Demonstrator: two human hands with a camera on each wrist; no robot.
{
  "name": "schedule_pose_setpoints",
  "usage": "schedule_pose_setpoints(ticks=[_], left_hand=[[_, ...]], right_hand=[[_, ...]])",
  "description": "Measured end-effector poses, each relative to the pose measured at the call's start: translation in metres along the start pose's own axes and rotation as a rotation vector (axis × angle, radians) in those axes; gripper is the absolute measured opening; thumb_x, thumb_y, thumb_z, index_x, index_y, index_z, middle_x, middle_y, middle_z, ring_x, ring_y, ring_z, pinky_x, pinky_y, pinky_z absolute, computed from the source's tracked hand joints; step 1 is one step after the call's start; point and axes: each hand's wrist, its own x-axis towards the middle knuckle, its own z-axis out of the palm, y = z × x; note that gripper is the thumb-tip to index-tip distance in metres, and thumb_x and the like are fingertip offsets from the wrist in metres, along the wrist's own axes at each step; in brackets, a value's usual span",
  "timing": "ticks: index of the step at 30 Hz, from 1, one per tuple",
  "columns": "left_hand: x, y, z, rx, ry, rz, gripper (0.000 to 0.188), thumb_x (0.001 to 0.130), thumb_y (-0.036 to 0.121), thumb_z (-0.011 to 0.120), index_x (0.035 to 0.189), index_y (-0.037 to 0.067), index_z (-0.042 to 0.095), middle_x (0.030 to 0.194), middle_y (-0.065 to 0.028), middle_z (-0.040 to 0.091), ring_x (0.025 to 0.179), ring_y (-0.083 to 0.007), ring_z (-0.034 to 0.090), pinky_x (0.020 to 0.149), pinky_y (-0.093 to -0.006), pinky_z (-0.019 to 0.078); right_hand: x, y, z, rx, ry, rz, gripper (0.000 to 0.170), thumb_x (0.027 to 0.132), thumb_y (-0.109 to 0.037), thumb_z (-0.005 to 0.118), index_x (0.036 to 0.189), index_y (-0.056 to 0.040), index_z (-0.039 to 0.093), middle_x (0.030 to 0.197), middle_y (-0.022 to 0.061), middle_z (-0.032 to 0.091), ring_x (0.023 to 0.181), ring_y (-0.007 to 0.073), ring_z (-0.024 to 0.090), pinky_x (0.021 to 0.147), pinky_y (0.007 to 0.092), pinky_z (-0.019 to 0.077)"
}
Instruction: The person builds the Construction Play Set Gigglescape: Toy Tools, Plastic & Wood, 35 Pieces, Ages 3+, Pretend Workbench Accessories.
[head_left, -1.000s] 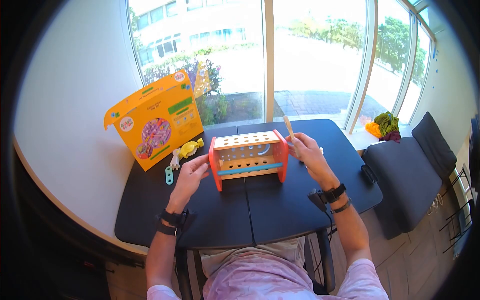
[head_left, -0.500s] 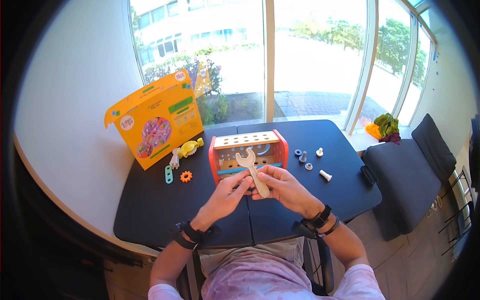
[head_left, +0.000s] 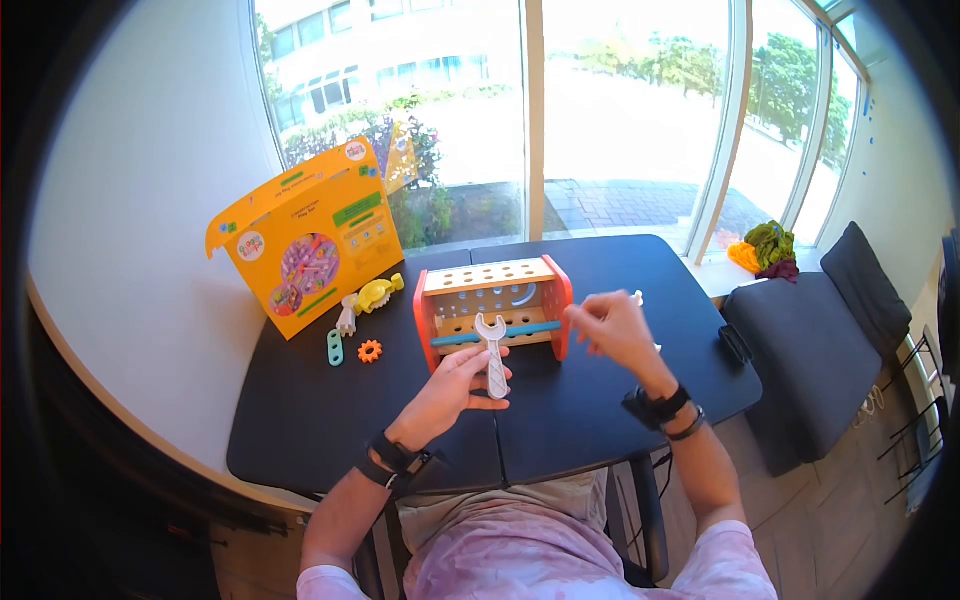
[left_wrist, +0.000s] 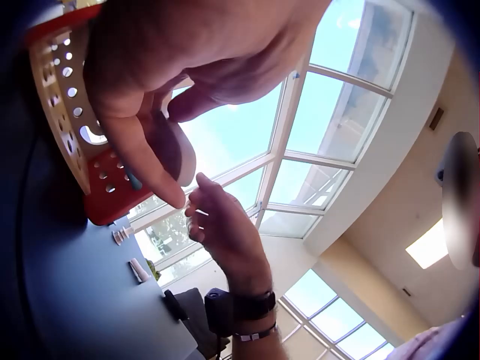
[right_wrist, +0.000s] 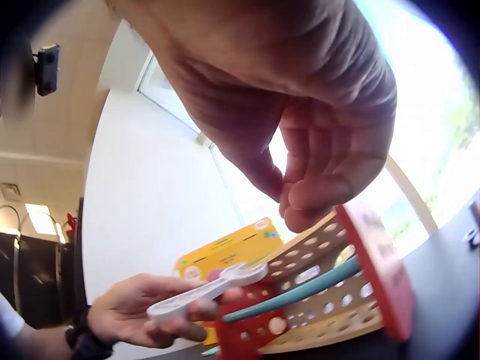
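Note:
A pale toy wrench (head_left: pixel 495 362) stands upright in my left hand (head_left: pixel 443 395), gripped by its handle, with its open jaw end up. Behind it sits a toy toolbox (head_left: pixel 488 276) with red ends, perforated wooden boards and a blue bar. My right hand (head_left: pixel 622 332) hovers by the toolbox's right end. In the right wrist view its fingers (right_wrist: pixel 319 191) hang loosely curled, holding nothing. That hand hides most of the small parts on the right; a pale bolt (left_wrist: pixel 139 270) shows in the left wrist view.
Left of the toolbox lie an orange gear (head_left: pixel 370 351), a teal strip with holes (head_left: pixel 335 348) and a yellow toy piece (head_left: pixel 379 294). A yellow-orange carton (head_left: pixel 335 215) stands behind them. A dark chair (head_left: pixel 820 350) is beyond the table's right edge.
The wrench came from the right over to the front of the toolbox, where both hands held it. Now the left hand alone holds it, turned more upright, and the right hand has moved off rightward.

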Motion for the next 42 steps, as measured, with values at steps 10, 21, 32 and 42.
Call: schedule_pose_setpoints(ticks=[10, 21, 32, 42], left_hand=[[0.017, 0.004, -0.011, -0.109, -0.075, 0.008, 0.038, 0.116, 0.019, 0.052, 0.149, 0.001, 0.054, 0.129, -0.0134, 0.072, 0.114, -0.0263, 0.076, 0.098, -0.0403, 0.0667], [0.047, 0.018, -0.01, -0.083, -0.067, 0.081, 0.038, 0.118, 0.016, 0.05, 0.151, -0.003, 0.052, 0.141, -0.0189, 0.071, 0.121, -0.0293, 0.076, 0.102, -0.0378, 0.0656], [0.052, 0.022, -0.014, -0.107, -0.109, 0.076, 0.041, 0.117, 0.016, 0.051, 0.153, -0.003, 0.054, 0.138, -0.0168, 0.072, 0.118, -0.0273, 0.076, 0.101, -0.0374, 0.0659], [0.01, 0.011, -0.005, 0.138, 0.006, 0.176, 0.053, 0.114, 0.017, 0.061, 0.165, 0.009, 0.049, 0.139, -0.0146, 0.07, 0.117, -0.0237, 0.074, 0.095, -0.0401, 0.0681]], right_hand=[[0.065, 0.088, -0.05, -0.41, 0.293, -0.073, 0.02, 0.096, -0.022, 0.074, 0.105, -0.006, 0.083, 0.088, 0.0103, 0.083, 0.082, 0.0257, 0.08, 0.079, 0.0389, 0.0623], [0.128, 0.143, -0.009, -0.744, 0.017, -0.081, 0.025, 0.089, -0.013, 0.077, 0.113, -0.0078, 0.083, 0.115, 0.0221, 0.08, 0.112, 0.0408, 0.076, 0.097, 0.0477, 0.0623], [0.158, 0.146, 0.01, -0.856, -0.08, 0.012, 0.017, 0.083, -0.008, 0.08, 0.099, -0.0023, 0.083, 0.109, 0.0229, 0.08, 0.106, 0.0426, 0.078, 0.095, 0.048, 0.0643], [0.093, 0.015, -0.029, 0.213, 0.173, -0.193, 0.033, 0.092, -0.013, 0.083, 0.122, 0.0003, 0.08, 0.118, 0.0153, 0.082, 0.11, 0.023, 0.08, 0.091, 0.0337, 0.0636]])
